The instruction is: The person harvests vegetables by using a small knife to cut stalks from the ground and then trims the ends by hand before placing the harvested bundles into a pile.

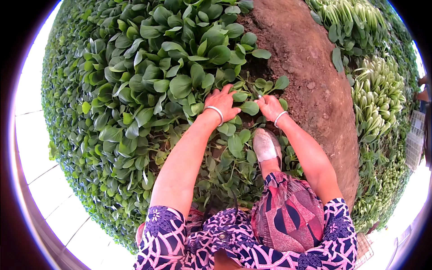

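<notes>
Dense leafy green vegetable plants [182, 84] grow in front of me and to the left. My left hand [221, 103], with a bangle at the wrist, reaches in among the leaves at the bed's edge, fingers spread; whether it grips a stem is hidden. A short way to the right, my right hand [270, 107] is closed around a small tool whose metal ferrule [260, 97] shows at the fingers. Its narrow, dark blade points up and left into the low plants and is partly hidden. A broad leaf [249, 108] lies between the two hands.
A bare soil path [314, 84] curves down the right. Beyond it, pulled or cut greens lie in pale-stemmed piles [376, 98]. Plastic crates [415, 135] stand at the far right, near part of another person. My shoe [266, 145] is just below my right hand, among loose leaves.
</notes>
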`<state>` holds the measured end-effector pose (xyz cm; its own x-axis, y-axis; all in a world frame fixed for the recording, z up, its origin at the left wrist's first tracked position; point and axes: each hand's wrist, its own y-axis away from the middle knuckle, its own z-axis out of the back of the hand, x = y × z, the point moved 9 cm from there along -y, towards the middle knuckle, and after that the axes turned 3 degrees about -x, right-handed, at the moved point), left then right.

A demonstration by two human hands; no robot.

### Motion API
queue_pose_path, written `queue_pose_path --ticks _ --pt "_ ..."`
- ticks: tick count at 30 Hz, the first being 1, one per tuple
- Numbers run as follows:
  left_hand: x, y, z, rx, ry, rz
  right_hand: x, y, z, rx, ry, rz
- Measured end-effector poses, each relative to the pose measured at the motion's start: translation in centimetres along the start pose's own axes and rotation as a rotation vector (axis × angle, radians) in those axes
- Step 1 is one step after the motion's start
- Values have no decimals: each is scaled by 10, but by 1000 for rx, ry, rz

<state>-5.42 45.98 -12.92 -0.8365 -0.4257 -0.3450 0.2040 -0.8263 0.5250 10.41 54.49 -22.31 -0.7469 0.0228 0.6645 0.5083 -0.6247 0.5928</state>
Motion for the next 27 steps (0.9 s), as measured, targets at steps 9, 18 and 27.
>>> queue_pose_path --ticks 9,18,27 --pt "-11 34 -7 -269 69 -213 42 -7 6 -46 -559 -83" --pt "-23 52 4 -379 -45 -321 58 -2 -1 42 -844 -227" --pt "-71 95 161 -809 172 -431 184 72 103 -285 -531 452"
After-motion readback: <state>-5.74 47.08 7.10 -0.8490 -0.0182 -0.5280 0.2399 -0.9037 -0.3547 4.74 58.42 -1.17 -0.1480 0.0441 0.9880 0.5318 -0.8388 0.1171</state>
